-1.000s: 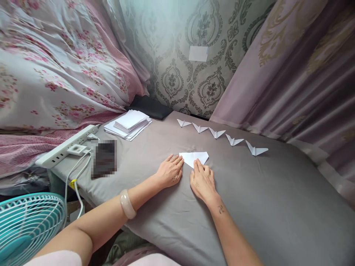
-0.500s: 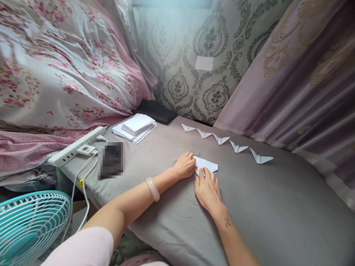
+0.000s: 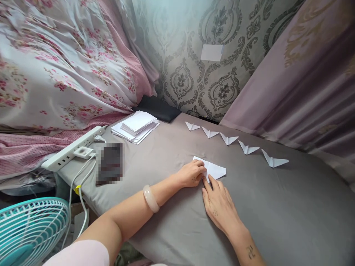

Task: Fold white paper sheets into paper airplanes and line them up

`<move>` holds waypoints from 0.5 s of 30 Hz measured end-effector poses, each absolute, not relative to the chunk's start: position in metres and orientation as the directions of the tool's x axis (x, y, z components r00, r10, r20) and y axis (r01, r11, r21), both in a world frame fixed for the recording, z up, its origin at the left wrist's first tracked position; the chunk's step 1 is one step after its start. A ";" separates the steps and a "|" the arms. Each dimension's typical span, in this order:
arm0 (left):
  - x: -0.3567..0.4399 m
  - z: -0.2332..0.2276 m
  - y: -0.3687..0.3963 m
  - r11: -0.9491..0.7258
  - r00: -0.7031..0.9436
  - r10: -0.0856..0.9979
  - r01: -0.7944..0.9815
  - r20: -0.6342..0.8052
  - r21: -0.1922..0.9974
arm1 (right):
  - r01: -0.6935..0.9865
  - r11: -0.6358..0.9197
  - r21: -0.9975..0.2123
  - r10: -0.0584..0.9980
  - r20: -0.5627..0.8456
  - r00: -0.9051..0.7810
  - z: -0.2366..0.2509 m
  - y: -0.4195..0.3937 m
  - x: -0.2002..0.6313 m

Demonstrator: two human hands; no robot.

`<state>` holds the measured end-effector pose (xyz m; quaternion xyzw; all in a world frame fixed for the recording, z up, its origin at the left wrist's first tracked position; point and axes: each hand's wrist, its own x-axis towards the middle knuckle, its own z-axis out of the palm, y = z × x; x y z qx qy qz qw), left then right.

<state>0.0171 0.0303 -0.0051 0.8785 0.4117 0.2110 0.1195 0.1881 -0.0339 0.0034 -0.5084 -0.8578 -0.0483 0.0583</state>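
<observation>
A folded sheet of white paper (image 3: 216, 170) lies on the grey cloth surface beneath both hands. My left hand (image 3: 192, 173), with a pale bangle at its wrist, is closed at the paper's left part, its fingers curled and pressed together there. From the near side, my right hand (image 3: 220, 203) reaches up with its fingers stretched out, the index fingertip on the paper's lower edge close to the left fingers. My fingers hide the paper's near left part. Beyond the hands, several folded paper planes (image 3: 229, 139) stand in a slanting row.
Stacked white paper (image 3: 138, 123) sits at the back left, before a black flat item (image 3: 158, 108). A white power strip (image 3: 74, 147), cables and a blurred dark object (image 3: 110, 162) are at left. A turquoise fan (image 3: 33, 229) stands lower left; a curtain (image 3: 277, 92) hangs right.
The view has shifted slightly. My left fingers have come inward over the paper, and my right hand has drawn back toward its near edge, with less of the paper covered.
</observation>
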 end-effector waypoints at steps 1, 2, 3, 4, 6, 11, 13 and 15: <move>0.017 -0.005 0.030 -0.628 0.566 0.777 0.658 0.276 0.415 | 0.876 0.481 0.020 0.866 0.147 -0.479 0.003 -0.034 0.189; 0.016 -0.005 0.031 -0.623 0.562 0.779 0.646 0.278 0.442 | 0.875 0.484 0.015 0.865 0.146 -0.481 0.003 -0.034 0.190; 0.016 -0.004 0.031 -0.618 0.557 0.782 0.637 0.279 0.461 | 0.873 0.487 0.009 0.863 0.146 -0.483 0.004 -0.034 0.190; 0.016 -0.004 0.031 -0.614 0.553 0.785 0.630 0.280 0.476 | 0.870 0.493 0.001 0.861 0.143 -0.488 0.004 -0.033 0.191; 0.016 -0.004 0.032 -0.605 0.545 0.790 0.622 0.279 0.498 | 0.866 0.499 -0.017 0.860 0.133 -0.493 0.005 -0.033 0.192; 0.014 -0.002 0.030 -0.598 0.547 0.792 0.603 0.272 0.528 | 0.873 0.483 -0.061 0.873 0.114 -0.475 0.009 -0.034 0.192; 0.013 0.000 0.029 -0.605 0.562 0.783 0.592 0.265 0.533 | 0.871 0.485 -0.082 0.872 0.127 -0.473 0.011 -0.035 0.192; 0.011 0.002 0.028 -0.614 0.581 0.773 0.583 0.255 0.533 | 0.865 0.490 -0.113 0.869 0.151 -0.472 0.014 -0.036 0.193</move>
